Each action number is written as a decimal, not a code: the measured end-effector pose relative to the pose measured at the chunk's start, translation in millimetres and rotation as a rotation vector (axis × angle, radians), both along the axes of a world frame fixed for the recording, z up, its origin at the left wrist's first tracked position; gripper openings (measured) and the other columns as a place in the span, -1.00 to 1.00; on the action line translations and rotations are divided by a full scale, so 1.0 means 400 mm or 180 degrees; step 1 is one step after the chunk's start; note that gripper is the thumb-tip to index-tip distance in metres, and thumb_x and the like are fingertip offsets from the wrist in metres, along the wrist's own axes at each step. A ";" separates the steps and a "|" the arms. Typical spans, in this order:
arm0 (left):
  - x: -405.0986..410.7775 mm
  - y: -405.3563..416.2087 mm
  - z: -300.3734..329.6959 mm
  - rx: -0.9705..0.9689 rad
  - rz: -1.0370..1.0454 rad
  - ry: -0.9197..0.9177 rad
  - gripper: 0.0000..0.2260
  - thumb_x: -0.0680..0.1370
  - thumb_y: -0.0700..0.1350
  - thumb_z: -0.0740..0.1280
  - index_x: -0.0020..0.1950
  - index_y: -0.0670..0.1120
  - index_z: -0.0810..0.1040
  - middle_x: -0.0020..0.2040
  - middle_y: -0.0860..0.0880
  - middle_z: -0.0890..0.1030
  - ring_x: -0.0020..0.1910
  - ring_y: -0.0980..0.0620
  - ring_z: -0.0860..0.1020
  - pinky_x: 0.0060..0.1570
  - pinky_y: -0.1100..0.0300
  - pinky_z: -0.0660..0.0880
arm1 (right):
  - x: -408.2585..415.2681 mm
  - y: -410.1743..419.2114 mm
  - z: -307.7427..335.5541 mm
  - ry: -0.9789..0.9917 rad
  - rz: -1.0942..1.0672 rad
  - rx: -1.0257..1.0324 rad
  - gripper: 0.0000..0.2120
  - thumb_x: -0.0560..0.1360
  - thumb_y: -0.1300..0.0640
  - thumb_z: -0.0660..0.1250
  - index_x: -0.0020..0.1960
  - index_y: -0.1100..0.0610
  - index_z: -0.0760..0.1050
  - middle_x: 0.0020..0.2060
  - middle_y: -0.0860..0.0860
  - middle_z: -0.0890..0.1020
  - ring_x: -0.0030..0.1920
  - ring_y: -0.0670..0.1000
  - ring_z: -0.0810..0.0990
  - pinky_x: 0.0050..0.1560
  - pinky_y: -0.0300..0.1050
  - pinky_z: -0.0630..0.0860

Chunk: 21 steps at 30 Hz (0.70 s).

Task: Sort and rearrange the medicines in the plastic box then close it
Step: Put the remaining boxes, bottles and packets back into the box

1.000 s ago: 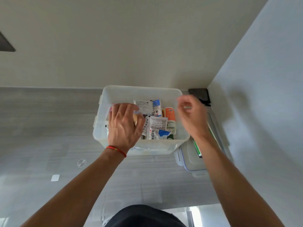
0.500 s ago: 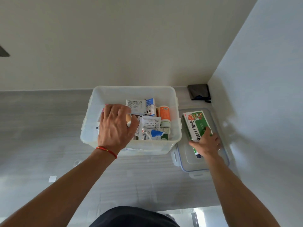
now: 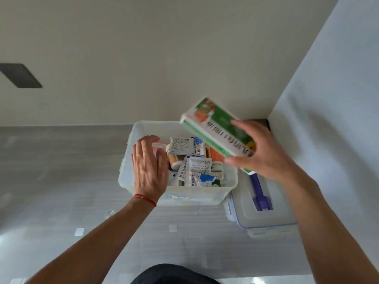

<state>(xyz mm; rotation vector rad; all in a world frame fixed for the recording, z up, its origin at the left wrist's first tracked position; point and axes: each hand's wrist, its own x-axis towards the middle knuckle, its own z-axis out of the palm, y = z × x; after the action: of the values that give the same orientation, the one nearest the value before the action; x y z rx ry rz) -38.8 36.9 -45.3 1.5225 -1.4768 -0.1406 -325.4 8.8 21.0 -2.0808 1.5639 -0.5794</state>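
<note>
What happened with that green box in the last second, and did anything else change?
The right hand reached to the lid, gripped the green medicine box lying there, and lifted it up over the plastic box. That uncovered the lid's purple handle. The left hand stayed inside the plastic box among the medicines, which look unmoved.

A clear plastic box (image 3: 131,177), lid off, holds jumbled sachets (image 3: 200,166) and bottles. A green medicine carton (image 3: 217,130), blurred, tilts above its right rim, apparently held aloft.
</note>
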 end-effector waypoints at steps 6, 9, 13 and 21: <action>0.017 0.007 0.016 -0.0011 0.0234 0.0276 -0.73 0.53 -0.20 0.15 0.21 -0.17 0.44 0.10 -0.10 0.46 0.06 -0.05 0.38 0.20 0.16 0.28 | 0.214 -0.041 -0.120 0.1333 0.1109 0.0376 -0.09 0.34 -0.24 0.56 0.58 -0.24 0.21 0.60 -0.12 0.17 0.62 -0.05 0.06 0.51 0.43 -0.35; 0.022 0.007 0.018 0.0403 0.0046 0.0155 -0.68 0.47 -0.15 0.16 0.19 -0.16 0.47 0.09 -0.10 0.51 0.06 -0.11 0.41 0.16 0.02 0.37 | 0.235 -0.028 -0.163 0.1291 0.0861 0.0268 -0.31 0.48 -0.13 0.50 0.55 -0.16 0.34 0.60 -0.09 0.22 0.61 0.00 0.16 0.56 0.40 -0.24; 0.024 0.007 0.015 0.0854 -0.0420 -0.0554 -0.69 0.51 -0.05 0.17 0.18 -0.11 0.53 0.14 -0.06 0.60 0.17 -0.12 0.46 0.18 -0.09 0.43 | 0.209 0.002 -0.142 0.0071 0.0274 -0.0361 -0.65 0.57 0.12 0.43 0.35 0.06 0.57 0.41 0.02 0.52 0.39 -0.03 0.50 0.51 0.00 0.34; -0.005 0.001 -0.007 0.1053 -0.0708 -0.2028 -0.58 0.54 0.15 0.15 0.26 -0.05 0.51 0.29 -0.05 0.55 0.30 -0.13 0.42 0.31 -0.10 0.34 | -0.010 0.065 -0.267 -0.0806 -0.2368 0.0072 -0.80 0.58 0.28 0.30 0.16 0.20 0.62 0.06 0.11 0.68 0.08 0.16 0.64 -0.04 -0.20 0.42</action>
<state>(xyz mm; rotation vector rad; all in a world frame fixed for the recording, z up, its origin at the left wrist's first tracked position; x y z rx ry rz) -40.9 37.4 -48.1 1.7543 -2.2177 -0.0282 -329.3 34.9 -85.7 -1.2874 2.1433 -1.0168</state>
